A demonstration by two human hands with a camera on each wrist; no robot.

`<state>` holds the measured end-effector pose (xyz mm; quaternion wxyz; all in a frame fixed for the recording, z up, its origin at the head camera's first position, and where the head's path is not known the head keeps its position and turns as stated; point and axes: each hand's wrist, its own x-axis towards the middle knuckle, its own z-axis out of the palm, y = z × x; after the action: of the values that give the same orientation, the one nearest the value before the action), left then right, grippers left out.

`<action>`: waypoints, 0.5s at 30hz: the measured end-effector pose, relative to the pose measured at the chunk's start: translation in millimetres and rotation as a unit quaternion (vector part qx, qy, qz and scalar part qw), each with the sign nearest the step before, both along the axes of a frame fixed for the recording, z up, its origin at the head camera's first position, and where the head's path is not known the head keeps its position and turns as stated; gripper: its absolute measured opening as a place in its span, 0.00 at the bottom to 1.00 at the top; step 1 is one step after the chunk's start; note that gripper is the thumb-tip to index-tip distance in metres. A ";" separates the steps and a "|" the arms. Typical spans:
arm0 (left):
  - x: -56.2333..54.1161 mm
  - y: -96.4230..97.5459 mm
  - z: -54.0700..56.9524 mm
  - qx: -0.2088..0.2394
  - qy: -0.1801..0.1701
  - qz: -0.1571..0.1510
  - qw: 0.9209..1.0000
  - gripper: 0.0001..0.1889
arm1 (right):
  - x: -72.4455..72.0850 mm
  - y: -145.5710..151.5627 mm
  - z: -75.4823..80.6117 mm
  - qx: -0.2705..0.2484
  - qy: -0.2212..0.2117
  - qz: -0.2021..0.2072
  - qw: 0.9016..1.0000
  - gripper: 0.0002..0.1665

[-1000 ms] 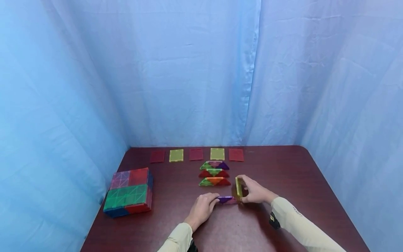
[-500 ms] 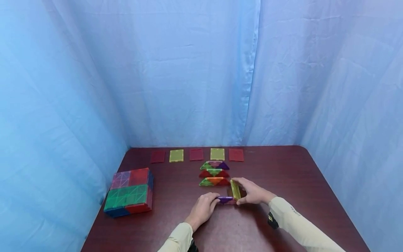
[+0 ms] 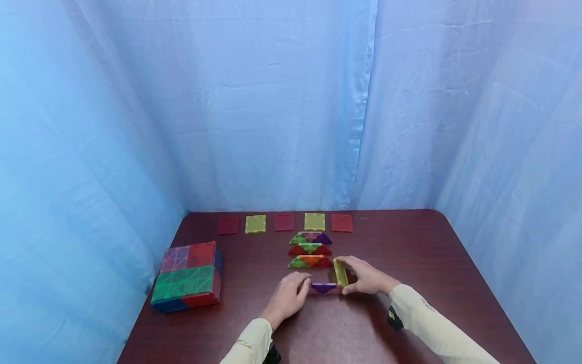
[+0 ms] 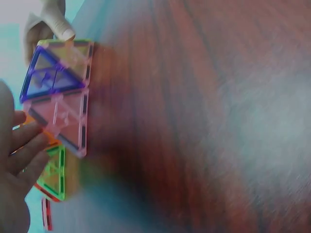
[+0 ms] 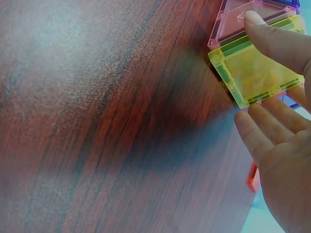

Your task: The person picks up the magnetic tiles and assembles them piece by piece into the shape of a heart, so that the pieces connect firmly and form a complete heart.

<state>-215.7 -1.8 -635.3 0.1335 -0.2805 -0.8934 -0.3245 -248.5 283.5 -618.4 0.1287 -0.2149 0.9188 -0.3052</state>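
Observation:
A standing row of purple and pink triangular magnetic tiles [image 3: 324,287] is on the table. In the left wrist view the purple triangle [image 4: 51,77] points between pink ones. My right hand [image 3: 367,277] holds a yellow square magnetic tile [image 5: 262,68] on edge, thumb on one side and fingers on the opposite one. This tile stands at the right end of the row, angled to it. My left hand [image 3: 287,296] is just off the row's left end, fingers loosely bent and holding nothing.
Three more standing triangle-tile rows are behind, the nearest a green, orange and red row [image 3: 310,261]. Several red and yellow square tiles [image 3: 255,224] lie flat along the back edge. A block of stacked tiles [image 3: 186,278] stands at the left. Blue curtains [image 3: 273,101] surround the table.
My right hand has brought the yellow square tile left, against the row's right end. My left hand has let go of the row's left end and drawn back slightly left.

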 end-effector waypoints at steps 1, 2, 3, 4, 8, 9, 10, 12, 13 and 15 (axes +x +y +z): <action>-3.0 -2.0 0.0 0.005 0.016 0.016 1.000 0.11 | 0.1 0.1 0.1 -0.001 0.001 0.001 1.000 0.54; -6.0 -4.0 0.5 0.009 0.031 0.034 0.999 0.10 | 0.3 0.1 0.1 -0.002 0.002 0.002 1.000 0.54; -9.6 -5.9 0.8 0.012 0.045 0.052 0.998 0.09 | 0.3 0.2 0.0 -0.002 0.001 0.003 1.000 0.54; -13.6 -7.4 1.0 0.012 0.056 0.070 0.996 0.08 | 0.3 0.4 0.1 -0.001 0.000 0.004 1.000 0.55; -27.5 -10.7 3.7 0.002 0.061 0.095 0.994 0.13 | -0.3 0.9 0.4 0.001 -0.006 0.000 1.000 0.55; -30.1 -10.8 4.5 -0.005 0.055 0.092 0.994 0.15 | -0.4 1.2 0.3 0.001 -0.007 -0.002 1.000 0.55; -32.4 -10.6 4.9 -0.011 0.048 0.087 0.995 0.17 | -0.8 1.3 -0.1 0.001 -0.007 -0.003 1.000 0.55; -35.9 -9.7 5.5 -0.026 0.028 0.080 0.996 0.18 | -1.3 1.2 -1.0 0.004 -0.004 -0.002 1.000 0.55; -37.4 -8.2 5.4 -0.035 0.021 0.079 0.996 0.18 | -1.2 1.8 -1.2 0.005 -0.002 0.000 1.000 0.55; -39.6 -4.7 4.5 -0.049 0.011 0.080 0.996 0.18 | -0.7 3.1 -1.3 0.008 0.005 0.004 1.000 0.55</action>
<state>-255.3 -6.5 -630.8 0.1552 -0.2183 -0.9262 -0.2655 -249.2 286.6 -619.7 0.1266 -0.2193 0.9210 -0.2960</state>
